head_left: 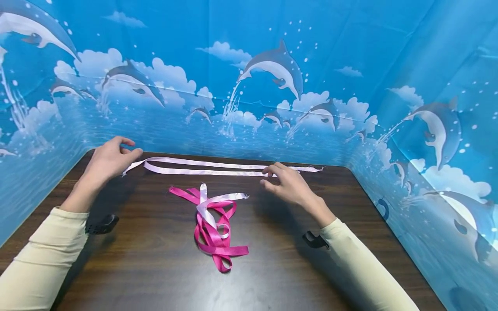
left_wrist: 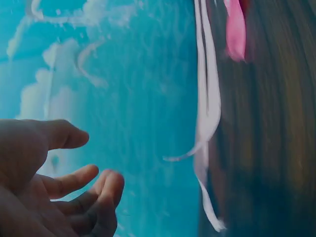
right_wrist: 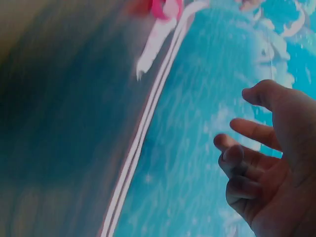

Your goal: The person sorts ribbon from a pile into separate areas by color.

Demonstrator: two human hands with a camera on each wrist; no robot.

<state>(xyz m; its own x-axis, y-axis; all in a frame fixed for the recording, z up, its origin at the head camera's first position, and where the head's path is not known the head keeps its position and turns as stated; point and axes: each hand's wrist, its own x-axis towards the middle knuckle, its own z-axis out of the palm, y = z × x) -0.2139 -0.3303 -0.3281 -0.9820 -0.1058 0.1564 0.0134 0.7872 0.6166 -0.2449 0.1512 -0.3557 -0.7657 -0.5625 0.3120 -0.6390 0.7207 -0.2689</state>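
Ribbon (head_left: 202, 172) partly hidden by loose-fingered right hand (head_left: 289, 185); left hand (head_left: 110, 159) likewise (pink tangle (head_left: 233, 250) cropped, wrist views).

The head camera looks forward and down across the dark-brown woodgrain table (head_left: 155, 272); wrist views, tipped sideways close to bare left hand (left_wrist: 44, 207) and bare right hand (right_wrist: 276, 182), share the bright-pink satin ribbon (left_wrist: 236, 37) — at one and twelve o'clock respectively.

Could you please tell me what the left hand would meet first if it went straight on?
Most likely the blue backdrop, which shows ahead of the left hand; the long pale ribbon seems to lie lower, on the table. Depth is hard to judge.
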